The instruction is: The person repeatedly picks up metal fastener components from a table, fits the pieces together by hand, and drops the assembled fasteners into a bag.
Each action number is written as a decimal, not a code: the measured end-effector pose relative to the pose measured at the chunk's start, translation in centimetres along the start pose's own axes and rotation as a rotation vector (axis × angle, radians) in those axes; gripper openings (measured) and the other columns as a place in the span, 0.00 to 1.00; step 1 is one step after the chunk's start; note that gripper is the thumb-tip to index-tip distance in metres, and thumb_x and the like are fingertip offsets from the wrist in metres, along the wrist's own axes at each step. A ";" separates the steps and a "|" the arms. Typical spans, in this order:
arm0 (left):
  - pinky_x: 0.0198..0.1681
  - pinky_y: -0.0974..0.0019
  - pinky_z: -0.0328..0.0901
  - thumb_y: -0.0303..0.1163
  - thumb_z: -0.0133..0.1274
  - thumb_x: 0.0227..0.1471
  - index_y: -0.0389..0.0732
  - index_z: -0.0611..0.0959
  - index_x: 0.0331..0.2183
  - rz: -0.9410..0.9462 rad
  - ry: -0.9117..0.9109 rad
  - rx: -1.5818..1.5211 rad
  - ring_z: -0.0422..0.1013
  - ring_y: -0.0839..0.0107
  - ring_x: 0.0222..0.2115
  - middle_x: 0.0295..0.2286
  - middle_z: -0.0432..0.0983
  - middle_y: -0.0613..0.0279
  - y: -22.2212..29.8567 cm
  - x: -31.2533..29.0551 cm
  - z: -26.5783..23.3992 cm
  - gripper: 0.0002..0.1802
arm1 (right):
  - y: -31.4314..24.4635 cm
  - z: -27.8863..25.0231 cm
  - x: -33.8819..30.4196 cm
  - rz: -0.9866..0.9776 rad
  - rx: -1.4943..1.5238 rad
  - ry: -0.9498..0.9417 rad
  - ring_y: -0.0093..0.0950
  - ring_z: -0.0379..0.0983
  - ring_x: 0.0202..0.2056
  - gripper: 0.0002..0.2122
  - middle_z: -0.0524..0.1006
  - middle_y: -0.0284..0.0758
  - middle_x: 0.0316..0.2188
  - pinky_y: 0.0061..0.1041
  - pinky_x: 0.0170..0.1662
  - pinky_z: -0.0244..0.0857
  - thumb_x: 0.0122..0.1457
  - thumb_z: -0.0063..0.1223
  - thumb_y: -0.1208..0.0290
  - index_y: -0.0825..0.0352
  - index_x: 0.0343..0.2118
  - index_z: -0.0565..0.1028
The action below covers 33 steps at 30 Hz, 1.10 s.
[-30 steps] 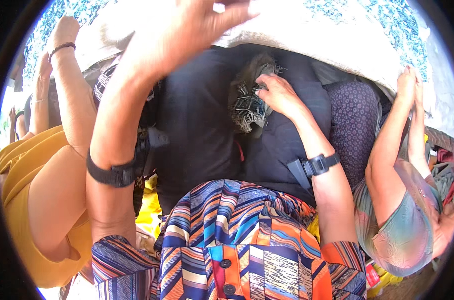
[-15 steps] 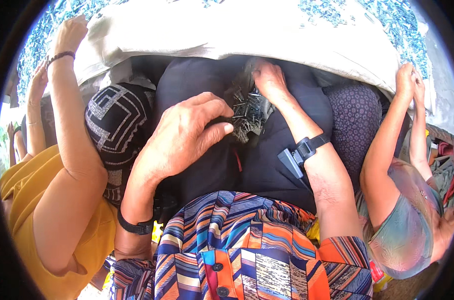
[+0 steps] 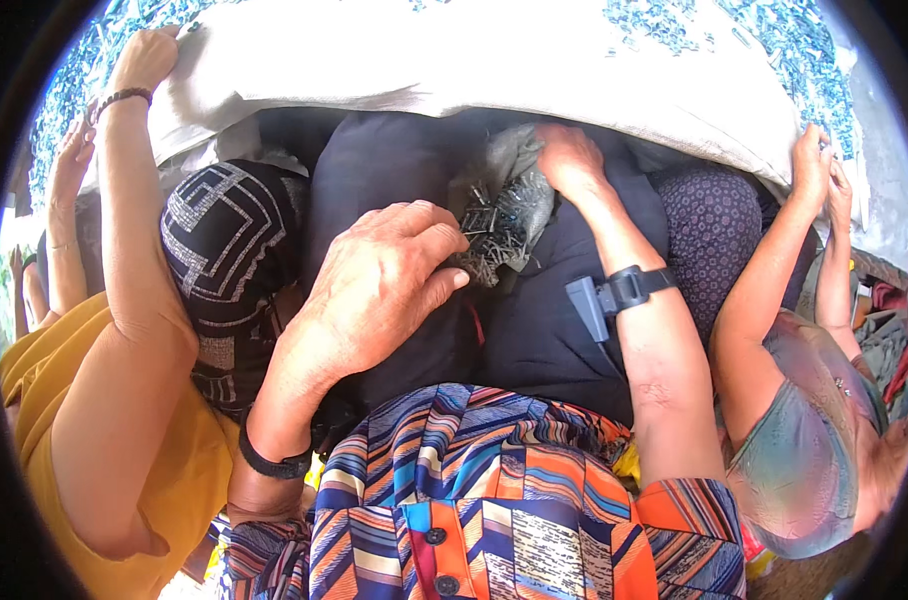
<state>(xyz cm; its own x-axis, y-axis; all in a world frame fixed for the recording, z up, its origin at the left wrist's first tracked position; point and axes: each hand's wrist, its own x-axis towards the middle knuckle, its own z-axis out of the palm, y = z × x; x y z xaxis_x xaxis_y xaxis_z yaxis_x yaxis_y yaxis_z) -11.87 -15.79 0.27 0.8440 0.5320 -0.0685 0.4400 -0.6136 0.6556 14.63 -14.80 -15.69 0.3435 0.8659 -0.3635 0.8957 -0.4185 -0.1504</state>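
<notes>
A greyish see-through plastic bag [image 3: 517, 150] lies in my lap between the dark trouser legs. Its mouth gapes upward, showing a heap of thin dark and silvery slivers [image 3: 491, 232]. At the bag's far right side, my right hand [image 3: 572, 165] is closed on the plastic, its fingertips partly hidden. My left hand [image 3: 389, 280] is at the bag's near left side, fingers curled and thumb close to the slivers. Whatever lies between that thumb and those fingers is hidden.
A white cloth [image 3: 454, 65] hangs over the far edge, with many small blue pieces [image 3: 664, 22] spread on it. To the left, a person in yellow [image 3: 64, 420] reaches onto the cloth. Another person's hands [image 3: 822, 170] are at its right edge.
My right hand has shifted right and slightly nearer, and more of the plastic bag now shows beside it. The left hand's fingers have curled in further, with that hand slightly lower.
</notes>
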 end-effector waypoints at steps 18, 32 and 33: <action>0.47 0.60 0.60 0.29 0.57 0.42 0.36 0.79 0.32 0.057 -0.033 0.092 0.68 0.59 0.41 0.35 0.73 0.57 0.5 -0.8 0.9 0.11 | 0.9 -5.6 -6.5 -0.246 0.221 0.355 0.39 0.74 0.37 0.14 0.76 0.47 0.34 0.34 0.43 0.66 0.49 0.53 0.73 0.68 0.41 0.75; 0.51 0.59 0.57 0.31 0.57 0.42 0.37 0.79 0.34 0.036 -0.168 0.051 0.68 0.59 0.40 0.34 0.73 0.59 1.0 -0.7 0.7 0.13 | -1.6 5.7 -2.2 0.072 0.100 -0.317 0.47 0.71 0.44 0.11 0.74 0.54 0.37 0.40 0.46 0.66 0.47 0.47 0.79 0.72 0.35 0.76; 0.51 0.59 0.57 0.31 0.57 0.42 0.37 0.79 0.34 0.032 -0.168 0.050 0.68 0.59 0.40 0.34 0.73 0.59 0.8 -0.8 0.7 0.13 | -1.9 6.0 -2.2 0.069 0.100 -0.320 0.47 0.71 0.44 0.11 0.74 0.54 0.37 0.40 0.46 0.66 0.47 0.47 0.79 0.72 0.35 0.76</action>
<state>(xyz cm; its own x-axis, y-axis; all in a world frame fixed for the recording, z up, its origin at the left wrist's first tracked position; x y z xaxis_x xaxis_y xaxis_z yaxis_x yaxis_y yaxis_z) -11.96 -17.13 0.34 0.8953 0.4092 -0.1759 0.4234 -0.6593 0.6213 10.51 -17.60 -20.13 0.2822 0.7115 -0.6435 0.8358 -0.5116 -0.1993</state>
